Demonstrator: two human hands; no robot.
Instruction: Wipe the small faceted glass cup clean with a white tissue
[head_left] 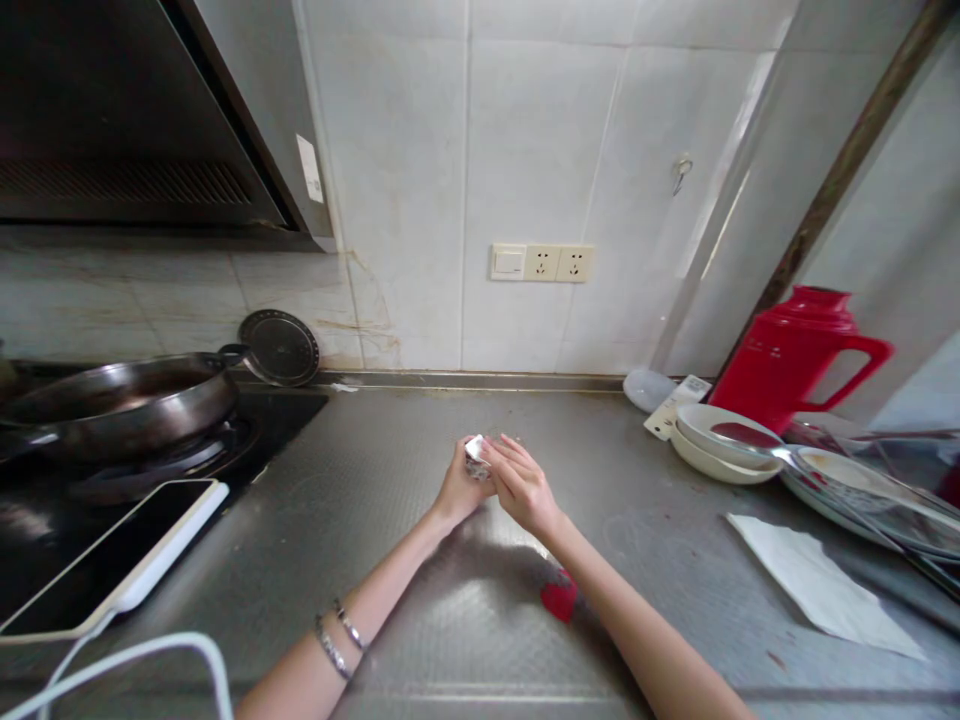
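Over the middle of the steel counter (pixel 405 600) my two hands meet. My left hand (pixel 456 488) is closed around a small grey-and-white mottled object (pixel 478 467); its kind is too small and too covered to tell. My right hand (pixel 527 488) bends over the top of it, fingers pressed on a piece of white tissue (pixel 474 446) that rests against the object. Behind my right forearm a red item (pixel 559 597) lies on the counter, partly hidden.
At left, a pan (pixel 127 400) sits on the black stove, beside a phone (pixel 112 560) with a white cable. At right stand a red thermos (pixel 787 360), stacked bowls (pixel 727 468) and plates (pixel 862 480). A paper napkin (pixel 817 580) lies in front of them.
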